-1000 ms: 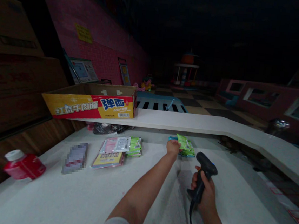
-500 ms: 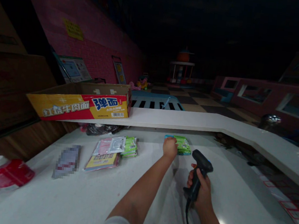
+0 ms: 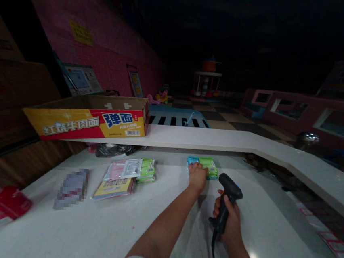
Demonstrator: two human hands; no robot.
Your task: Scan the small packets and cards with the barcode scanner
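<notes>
Left hand (image 3: 196, 180) is resting over green packets (image 3: 212, 172) and a blue packet (image 3: 192, 159) on the surface (image 3: 98, 231); can't tell if it's pinching any. Right hand (image 3: 232, 224) is gripping a black scanner (image 3: 229, 187) just beside them. Packet print is showing too small to read. Further left, a packet stack (image 3: 114, 186) is lying flat. Carton (image 3: 111, 129) is sitting on the raised ledge (image 3: 195, 137), reading "红烧牛肉面" and "弹面", with barcode lower right. Red bottle (image 3: 6, 204) is sitting far left.

Scanner (image 3: 229, 186): is showing matt dark plastic.
Green packets (image 3: 211, 166): are presenting shiny plastic film.
Counter (image 3: 89, 234): is reflecting light, smooth.
Open box (image 3: 118, 127): is displaying printed cardboard.
</notes>
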